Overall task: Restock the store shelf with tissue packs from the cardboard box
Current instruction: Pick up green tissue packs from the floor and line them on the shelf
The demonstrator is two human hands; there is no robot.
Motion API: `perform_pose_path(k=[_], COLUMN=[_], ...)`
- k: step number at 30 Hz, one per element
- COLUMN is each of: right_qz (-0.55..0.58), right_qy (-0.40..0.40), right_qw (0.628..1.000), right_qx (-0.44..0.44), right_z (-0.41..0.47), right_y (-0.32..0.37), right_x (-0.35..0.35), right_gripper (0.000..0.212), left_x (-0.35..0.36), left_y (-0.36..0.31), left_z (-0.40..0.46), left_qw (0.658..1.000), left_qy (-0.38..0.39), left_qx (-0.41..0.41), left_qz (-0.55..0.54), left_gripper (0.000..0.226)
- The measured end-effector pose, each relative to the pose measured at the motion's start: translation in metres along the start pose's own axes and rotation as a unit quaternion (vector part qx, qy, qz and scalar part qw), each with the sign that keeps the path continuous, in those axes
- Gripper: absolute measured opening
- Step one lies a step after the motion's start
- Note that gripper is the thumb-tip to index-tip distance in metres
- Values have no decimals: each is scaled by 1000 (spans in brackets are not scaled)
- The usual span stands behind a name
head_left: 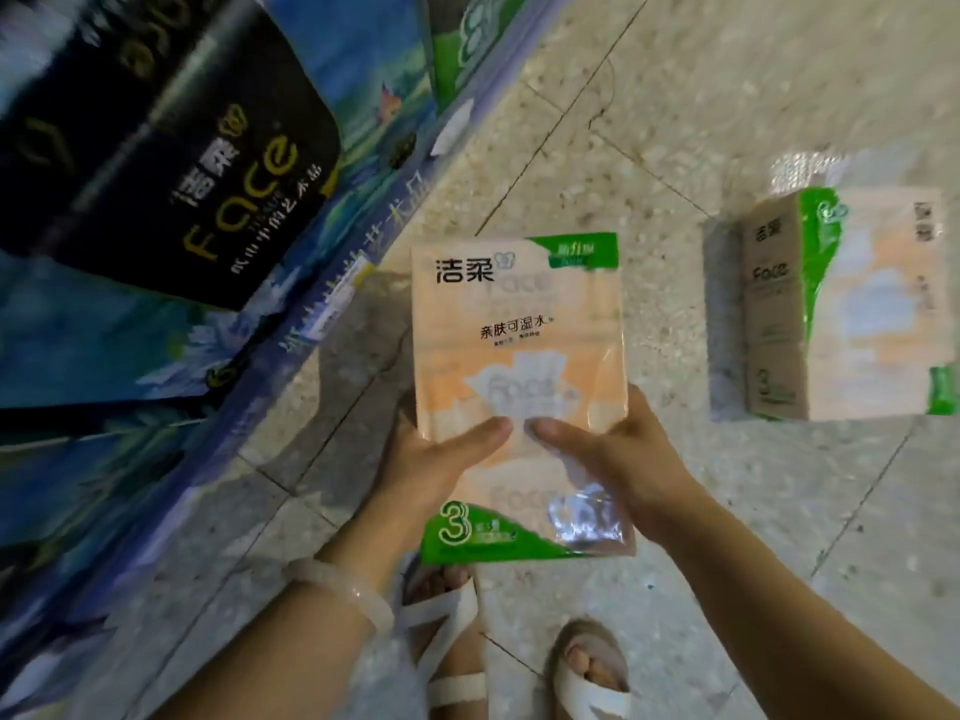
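A peach and green tissue pack [519, 335] is held flat in front of me, above the floor. My left hand [441, 470] grips its lower left edge with the thumb on top. My right hand [608, 459] grips its lower right edge, thumb on top too. A second tissue pack [831, 304] of the same kind stands on the floor to the right. The store shelf [322, 298] runs along the left, stocked with blue and black packs. No cardboard box is in view.
A black "Face" tissue bundle [171, 148] and blue flowered bundles [104, 330] fill the shelf at left. A green pack [467, 39] sits further along it. My sandalled feet [519, 667] stand on the speckled tile floor [727, 96].
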State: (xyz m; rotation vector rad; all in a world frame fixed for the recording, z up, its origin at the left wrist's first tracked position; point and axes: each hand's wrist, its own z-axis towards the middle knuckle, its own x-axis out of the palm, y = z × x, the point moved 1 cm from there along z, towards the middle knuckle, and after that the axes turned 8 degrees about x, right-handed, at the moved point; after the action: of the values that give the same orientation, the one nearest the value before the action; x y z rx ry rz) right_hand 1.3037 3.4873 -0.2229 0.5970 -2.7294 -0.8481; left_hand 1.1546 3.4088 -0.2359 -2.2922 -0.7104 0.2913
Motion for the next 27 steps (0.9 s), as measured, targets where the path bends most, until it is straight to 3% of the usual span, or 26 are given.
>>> perform_pose_path(k=[4, 9, 12, 14, 17, 27], right_qz=[21, 56, 7, -29, -59, -132], right_qy=[-39, 14, 29, 37, 79, 192], right_qw=[999, 998, 995, 989, 971, 912], right_qx=[24, -34, -97, -141, -217, -338], right_z=[-115, -253, -323, -371, -438, -608], right_y=[47, 136, 197, 234, 276, 283], right_x=[1, 27, 52, 72, 108, 248], right_gripper=[72, 76, 89, 77, 47, 47], left_x=[2, -12, -28, -42, -72, -203], left_y=[-76, -188, -252, -291, -334, -347], left_z=[-103, -239, -316, -366, -434, -623], left_qw=[999, 994, 988, 979, 960, 895], left_qy=[-14, -28, -54, -89, -137, -228], left_qx=[16, 96, 132, 171, 237, 358], left_qz=[-30, -35, -60, -68, -65, -139], left_gripper=[56, 76, 68, 52, 46, 56])
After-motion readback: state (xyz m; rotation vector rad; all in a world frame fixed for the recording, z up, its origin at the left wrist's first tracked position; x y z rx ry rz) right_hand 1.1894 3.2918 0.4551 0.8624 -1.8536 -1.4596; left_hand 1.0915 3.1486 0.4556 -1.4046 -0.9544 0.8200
